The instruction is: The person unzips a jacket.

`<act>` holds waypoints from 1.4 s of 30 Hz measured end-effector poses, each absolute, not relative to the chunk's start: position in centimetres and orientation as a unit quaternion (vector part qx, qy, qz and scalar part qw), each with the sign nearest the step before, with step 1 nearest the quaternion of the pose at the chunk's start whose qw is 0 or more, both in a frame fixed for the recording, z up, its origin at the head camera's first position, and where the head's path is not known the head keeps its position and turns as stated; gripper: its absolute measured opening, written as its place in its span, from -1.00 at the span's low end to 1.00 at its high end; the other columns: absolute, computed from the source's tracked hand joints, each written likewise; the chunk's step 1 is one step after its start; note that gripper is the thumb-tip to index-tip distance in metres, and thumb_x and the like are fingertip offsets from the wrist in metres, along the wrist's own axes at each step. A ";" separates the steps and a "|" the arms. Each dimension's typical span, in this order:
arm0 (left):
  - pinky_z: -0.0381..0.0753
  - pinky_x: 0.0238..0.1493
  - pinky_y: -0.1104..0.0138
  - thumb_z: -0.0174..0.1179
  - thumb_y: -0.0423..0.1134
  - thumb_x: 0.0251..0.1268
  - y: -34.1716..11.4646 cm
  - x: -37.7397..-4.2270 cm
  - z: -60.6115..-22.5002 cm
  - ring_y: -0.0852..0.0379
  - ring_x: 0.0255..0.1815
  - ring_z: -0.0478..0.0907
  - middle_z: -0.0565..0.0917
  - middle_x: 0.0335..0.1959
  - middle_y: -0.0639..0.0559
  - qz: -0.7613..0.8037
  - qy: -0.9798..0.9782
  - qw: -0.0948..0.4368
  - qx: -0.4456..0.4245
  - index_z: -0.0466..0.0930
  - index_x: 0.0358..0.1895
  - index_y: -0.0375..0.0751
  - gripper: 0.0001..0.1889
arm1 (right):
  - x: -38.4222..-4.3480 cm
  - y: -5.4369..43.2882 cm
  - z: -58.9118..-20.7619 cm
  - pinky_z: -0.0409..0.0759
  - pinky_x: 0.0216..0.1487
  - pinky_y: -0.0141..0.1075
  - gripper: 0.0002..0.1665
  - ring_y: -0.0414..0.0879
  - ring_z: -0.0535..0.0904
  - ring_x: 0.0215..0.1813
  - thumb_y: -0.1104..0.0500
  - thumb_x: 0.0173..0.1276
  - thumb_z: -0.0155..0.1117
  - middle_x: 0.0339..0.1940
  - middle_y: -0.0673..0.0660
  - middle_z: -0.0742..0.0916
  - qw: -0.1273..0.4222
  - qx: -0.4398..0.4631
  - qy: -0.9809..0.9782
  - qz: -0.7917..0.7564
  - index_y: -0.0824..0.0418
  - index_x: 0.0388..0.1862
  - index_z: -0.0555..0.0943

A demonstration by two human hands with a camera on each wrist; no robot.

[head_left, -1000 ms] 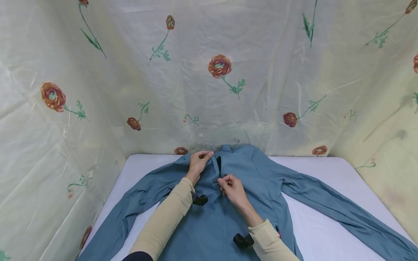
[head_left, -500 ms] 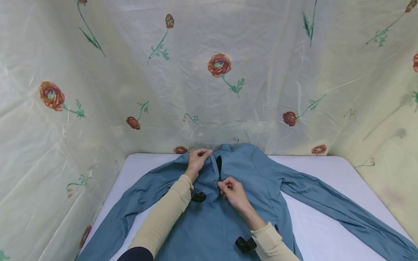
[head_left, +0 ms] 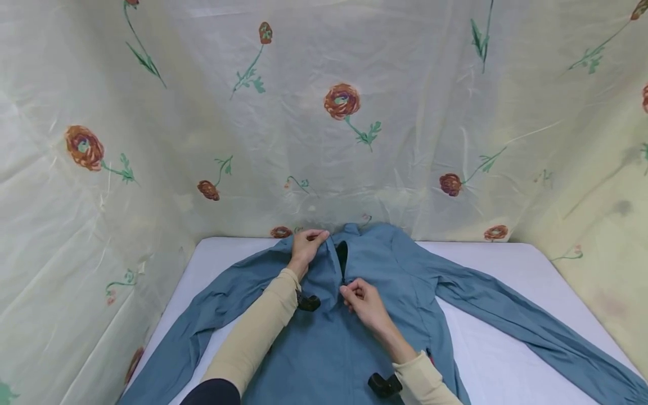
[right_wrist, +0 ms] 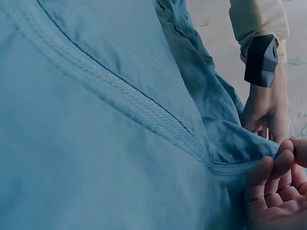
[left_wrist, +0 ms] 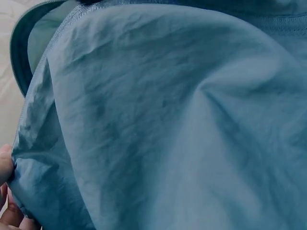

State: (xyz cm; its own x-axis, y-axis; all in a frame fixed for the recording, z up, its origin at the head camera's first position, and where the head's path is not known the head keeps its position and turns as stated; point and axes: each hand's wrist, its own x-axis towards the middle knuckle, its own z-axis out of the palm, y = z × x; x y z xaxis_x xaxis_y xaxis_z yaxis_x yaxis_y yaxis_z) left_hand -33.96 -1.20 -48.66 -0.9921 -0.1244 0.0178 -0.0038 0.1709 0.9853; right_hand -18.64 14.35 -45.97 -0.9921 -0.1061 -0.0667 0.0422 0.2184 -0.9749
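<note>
A blue zip-up jacket [head_left: 309, 360] lies front up, its sleeves spread to both sides. My left hand [head_left: 306, 248] pinches the left front edge up near the collar; in the left wrist view its fingertips [left_wrist: 5, 165] grip the cloth at the edge. Lower on the front, my right hand [head_left: 365, 301] pinches the zip's slider area between thumb and index finger, which hide the pull itself. Above that hand, the zip gapes in a narrow dark opening [head_left: 342, 261]. The right wrist view shows the zip line [right_wrist: 139, 108] running up to the pinching fingers.
The jacket rests on a white-covered table [head_left: 498, 326]. Flower-print curtains [head_left: 395, 169] enclose the back and both sides. A black wrist camera [head_left: 309, 304] sits on the left forearm and another camera [head_left: 383, 386] on the right.
My right hand has moved slightly down the jacket front, and the dark opening above it has grown longer and wider. My left hand has kept its grip near the collar, nearly still.
</note>
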 end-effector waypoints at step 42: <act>0.53 -0.02 0.14 0.29 -0.22 0.21 -1.9 -33.5 -48.9 -0.02 -0.11 0.57 0.66 -0.13 -0.08 -0.477 -0.867 0.144 -0.029 0.67 -0.07 -0.13 -0.77 | -17.0 15.0 -49.4 0.53 -0.46 -0.33 -0.75 -0.15 0.44 -0.57 0.11 0.38 0.19 -0.57 0.15 0.58 0.061 -0.007 0.763 -0.644 0.29 -0.38 0.48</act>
State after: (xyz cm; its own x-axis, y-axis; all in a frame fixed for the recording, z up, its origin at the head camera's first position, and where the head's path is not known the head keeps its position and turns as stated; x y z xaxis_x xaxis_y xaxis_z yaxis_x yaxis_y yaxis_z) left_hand -33.48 -1.93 -48.94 -0.9570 -0.0875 0.2766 0.1868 0.5434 0.8184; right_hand -17.00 15.01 -49.36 -0.9924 -0.0903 -0.0839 0.0676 0.1705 -0.9830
